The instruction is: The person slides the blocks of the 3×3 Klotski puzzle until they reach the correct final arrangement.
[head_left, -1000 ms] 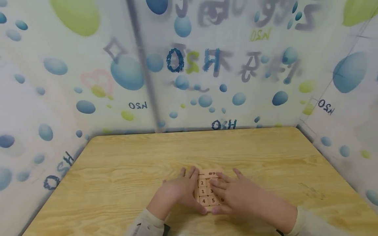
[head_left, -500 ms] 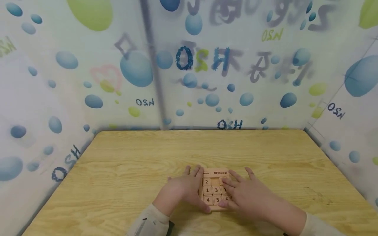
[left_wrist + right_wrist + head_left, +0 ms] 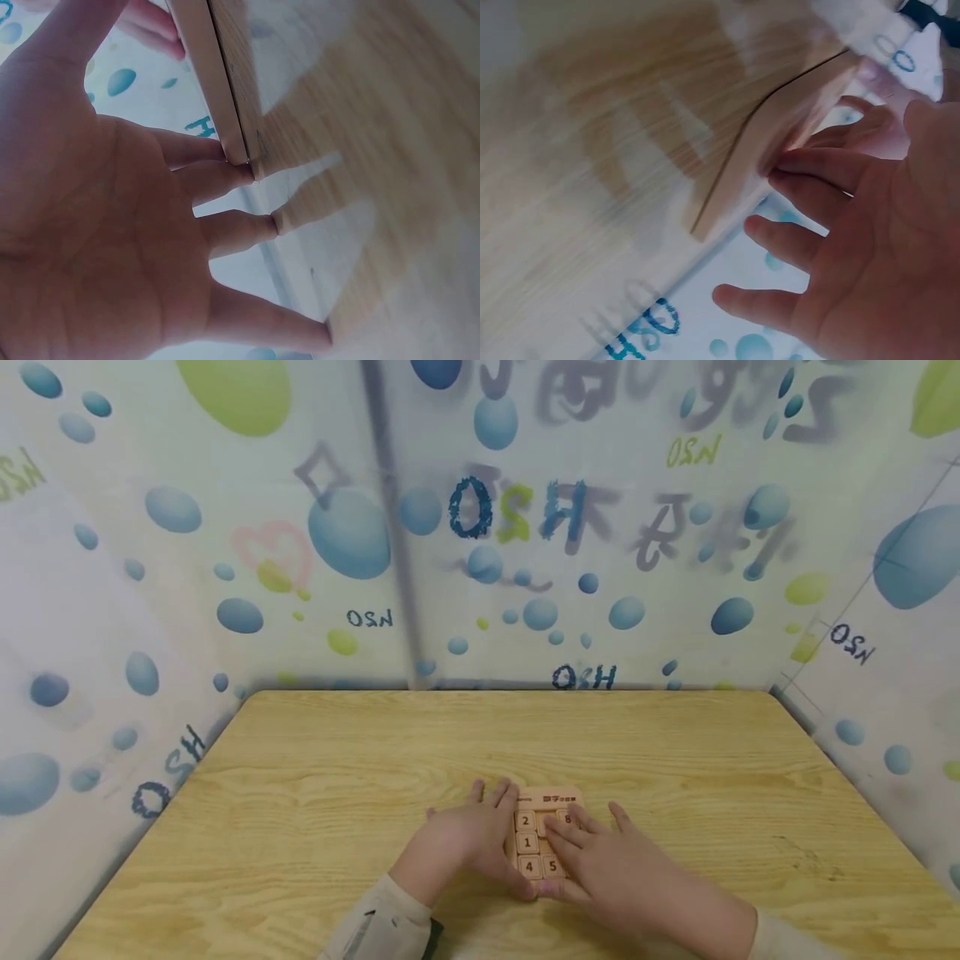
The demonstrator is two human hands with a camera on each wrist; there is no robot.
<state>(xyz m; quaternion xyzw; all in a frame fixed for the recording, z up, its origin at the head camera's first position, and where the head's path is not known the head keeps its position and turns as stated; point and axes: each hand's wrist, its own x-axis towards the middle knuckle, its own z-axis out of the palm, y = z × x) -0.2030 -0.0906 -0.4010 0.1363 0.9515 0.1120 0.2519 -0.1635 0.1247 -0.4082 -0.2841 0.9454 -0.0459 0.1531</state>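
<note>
My left hand [image 3: 474, 843] is spread against the left side of the puzzle [image 3: 551, 794], which lies flat on the counter [image 3: 337, 760]. Right hand [image 3: 618, 864] fingers are extended over the tiles [image 3: 527, 842] — neither's gripping anything. I'd brace firmly and push straight — crooked pressure probably jams.

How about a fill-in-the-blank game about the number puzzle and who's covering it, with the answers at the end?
On the number sliding puzzle, as the head view shows it:
1. The tile directly below tile 2 shows the number ____.
2. Just right of tile 4 is the number ____.
3. The top right corner tile shows the number ____.
4. The hand covering several tiles is the person's ____ one.
Missing words: 1; 5; 8; right.
</note>
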